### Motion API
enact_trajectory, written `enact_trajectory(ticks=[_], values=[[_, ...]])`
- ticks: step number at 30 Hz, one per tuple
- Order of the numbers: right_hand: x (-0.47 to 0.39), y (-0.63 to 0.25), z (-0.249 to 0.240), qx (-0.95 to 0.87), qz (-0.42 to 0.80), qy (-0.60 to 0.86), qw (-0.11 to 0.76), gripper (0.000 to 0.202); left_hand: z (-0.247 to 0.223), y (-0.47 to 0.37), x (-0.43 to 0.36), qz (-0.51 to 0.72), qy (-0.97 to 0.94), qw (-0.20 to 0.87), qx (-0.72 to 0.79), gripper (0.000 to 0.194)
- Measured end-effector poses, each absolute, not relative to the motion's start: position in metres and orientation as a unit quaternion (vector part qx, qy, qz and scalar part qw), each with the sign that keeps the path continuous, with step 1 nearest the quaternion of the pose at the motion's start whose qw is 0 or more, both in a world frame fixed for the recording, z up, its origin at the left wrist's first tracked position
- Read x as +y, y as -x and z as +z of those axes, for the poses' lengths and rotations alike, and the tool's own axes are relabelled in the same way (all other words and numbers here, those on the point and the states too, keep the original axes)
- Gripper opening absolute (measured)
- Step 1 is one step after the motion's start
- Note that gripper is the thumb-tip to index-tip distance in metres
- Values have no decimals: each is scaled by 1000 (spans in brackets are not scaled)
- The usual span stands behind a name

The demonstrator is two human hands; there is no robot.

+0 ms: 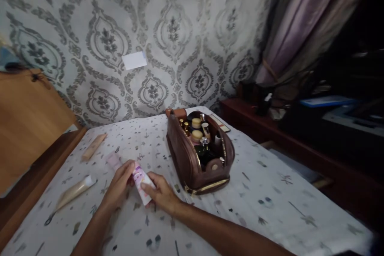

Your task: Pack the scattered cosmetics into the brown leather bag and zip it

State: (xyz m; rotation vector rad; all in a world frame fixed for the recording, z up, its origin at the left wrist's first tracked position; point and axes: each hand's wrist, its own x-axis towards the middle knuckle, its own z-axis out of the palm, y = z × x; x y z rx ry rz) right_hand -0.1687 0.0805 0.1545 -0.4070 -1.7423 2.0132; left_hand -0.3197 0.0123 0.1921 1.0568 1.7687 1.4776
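A white, pink and purple squeeze tube [141,181] is held at a tilt between my two hands. My right hand [164,195] grips its lower part, with the thumb across the front. My left hand [120,181] is closed at the tube's upper end; the fingertips there are partly hidden. Just behind my left hand lies a pale pink tube [113,160], partly covered by it. To the right of my hands stands a brown makeup bag [183,164], unzipped, with several bottles and jars [197,135] with gold and silver caps inside.
On the left of the patterned sheet [210,228] lie a beige tube with a white cap [75,193] and a peach-coloured tube [94,147]. A flat card-like item [220,123] rests behind the bag. Wooden furniture [33,120] borders the left; a dark red ledge [243,110] borders the right.
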Motion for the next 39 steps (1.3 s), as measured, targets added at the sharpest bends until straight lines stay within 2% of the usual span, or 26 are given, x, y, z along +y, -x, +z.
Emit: enact_trajectory(ticks=[2,6,11,18,24,27,33,39], values=[[81,168,155,-634,719,147,243,53,187,318,9,584,-360,337,645,45],[81,164,160,-666,682,158,256,35,181,318,3,594,-307,405,624,52],[81,159,163,-725,611,175,266,20,172,323,0,627,-248,394,625,53],[85,167,159,-726,603,160,289,35,168,323,6,639,-205,388,632,54],[85,175,151,-675,661,138,296,47,175,313,8,596,-301,341,661,56],[86,176,151,-647,699,121,280,49,173,314,7,581,-327,326,671,54],[84,173,160,-583,754,138,269,49,181,313,3,549,-393,386,629,45],[78,167,176,-524,796,108,283,44,186,312,1,561,-398,349,637,40]])
